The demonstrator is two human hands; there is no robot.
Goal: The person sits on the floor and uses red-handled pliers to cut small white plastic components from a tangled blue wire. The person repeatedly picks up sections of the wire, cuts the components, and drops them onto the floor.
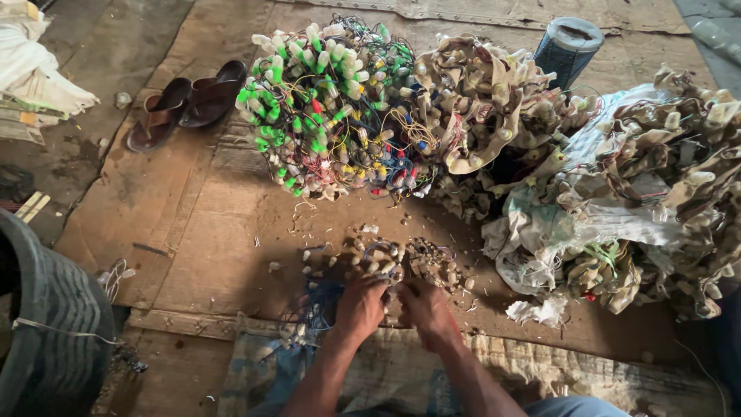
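Green-capped bulb tangle (pixel 328 108), brown sandals (pixel 185 102)

— Obstructions? 
— Fingertips of the left hand (pixel 360 306) and right hand (pixel 425 307) are buried in the small wired bundle (pixel 376 259); grip indeterminate. 
— Edges? 
— Black tyre (pixel 46 324) cropped left, beige tangle (pixel 679 193) cropped right. Floor debris too small to identify.

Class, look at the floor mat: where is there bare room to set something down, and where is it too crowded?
Free: the cardboard between the sandals, the green bulb tangle and the tyre. Crowded: around both hands, left and right, at the small pile, and the right side under the beige heaps.
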